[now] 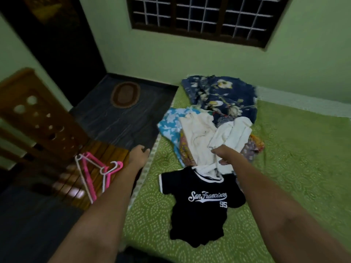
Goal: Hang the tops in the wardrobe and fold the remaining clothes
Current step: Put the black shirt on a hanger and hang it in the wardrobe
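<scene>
Clothes (209, 128) heaped on green bed (294, 158), green-walled room

bed (284, 168): covered by a green sheet with a pale swirl pattern, filling the right and near part of the scene
floor (117, 120): dark, grey-streaked, left of the bed
rug (125, 94): small brown oval, lying on the far floor near the wall corner
window (205, 18): dark wooden frame with a white grid of bars, high on the far wall
wall (190, 59): pale green, behind the bed
door (57, 44): dark, far left
headboard (36, 112): brown carved wood with round cut-outs, at the left edge
</scene>
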`<state>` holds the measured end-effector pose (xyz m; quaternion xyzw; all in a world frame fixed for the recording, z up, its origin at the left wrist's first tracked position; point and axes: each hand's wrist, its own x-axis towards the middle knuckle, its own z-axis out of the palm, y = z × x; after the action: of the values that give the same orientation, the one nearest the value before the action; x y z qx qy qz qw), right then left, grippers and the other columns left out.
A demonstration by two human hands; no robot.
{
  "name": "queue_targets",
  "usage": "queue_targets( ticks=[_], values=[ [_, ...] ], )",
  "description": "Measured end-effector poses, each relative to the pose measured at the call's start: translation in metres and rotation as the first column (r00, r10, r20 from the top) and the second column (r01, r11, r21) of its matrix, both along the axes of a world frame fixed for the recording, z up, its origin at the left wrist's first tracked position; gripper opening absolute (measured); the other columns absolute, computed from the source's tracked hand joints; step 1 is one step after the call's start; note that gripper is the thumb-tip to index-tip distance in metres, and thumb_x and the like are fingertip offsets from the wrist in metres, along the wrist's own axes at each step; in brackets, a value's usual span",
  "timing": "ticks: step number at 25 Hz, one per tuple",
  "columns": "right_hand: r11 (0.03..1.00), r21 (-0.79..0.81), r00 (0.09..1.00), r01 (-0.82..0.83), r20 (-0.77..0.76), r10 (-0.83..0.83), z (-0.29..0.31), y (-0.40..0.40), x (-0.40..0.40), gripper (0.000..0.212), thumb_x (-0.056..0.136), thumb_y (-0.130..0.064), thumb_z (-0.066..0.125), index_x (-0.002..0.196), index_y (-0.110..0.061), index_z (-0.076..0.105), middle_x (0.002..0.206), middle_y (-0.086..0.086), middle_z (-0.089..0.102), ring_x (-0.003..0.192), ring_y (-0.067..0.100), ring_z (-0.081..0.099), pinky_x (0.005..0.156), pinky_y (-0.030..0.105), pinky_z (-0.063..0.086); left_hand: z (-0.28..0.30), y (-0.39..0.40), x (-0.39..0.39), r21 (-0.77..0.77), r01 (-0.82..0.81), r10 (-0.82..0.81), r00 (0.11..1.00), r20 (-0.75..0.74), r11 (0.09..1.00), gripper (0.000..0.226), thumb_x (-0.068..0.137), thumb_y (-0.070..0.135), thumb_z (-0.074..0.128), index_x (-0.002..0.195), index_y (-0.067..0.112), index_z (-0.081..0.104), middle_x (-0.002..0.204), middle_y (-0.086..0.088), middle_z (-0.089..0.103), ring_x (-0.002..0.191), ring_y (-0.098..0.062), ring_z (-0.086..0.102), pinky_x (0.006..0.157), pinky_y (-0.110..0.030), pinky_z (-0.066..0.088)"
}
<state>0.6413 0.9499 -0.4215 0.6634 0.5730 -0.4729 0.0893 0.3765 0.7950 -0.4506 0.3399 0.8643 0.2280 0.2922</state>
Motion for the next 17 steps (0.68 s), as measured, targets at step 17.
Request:
queue_targets(
  ticks=[17],
  values=[
    [0.971, -0.218, 0.985, -0.099, -0.158, 0.065, -0.31, -0.144, -0.465, 0.021, 0.098, -0.011, 0.047, 0.115, -0.002, 0.055, 0.078, 0.009, 0.058, 0.051, 0.009, 0.054, 0.051, 0.019, 0.045, -0.276, -0.179, -0.348, -0.406, -0.283, 0.368, 0.918, 0.146, 0.869, 0.034, 0.101, 0.018, 0.042, 0.13, 0.001, 0.05, 0.133, -0.013, 0.053, 0.121, -0.031, 0.051, 0.089, -0.027, 0.042]
  ],
)
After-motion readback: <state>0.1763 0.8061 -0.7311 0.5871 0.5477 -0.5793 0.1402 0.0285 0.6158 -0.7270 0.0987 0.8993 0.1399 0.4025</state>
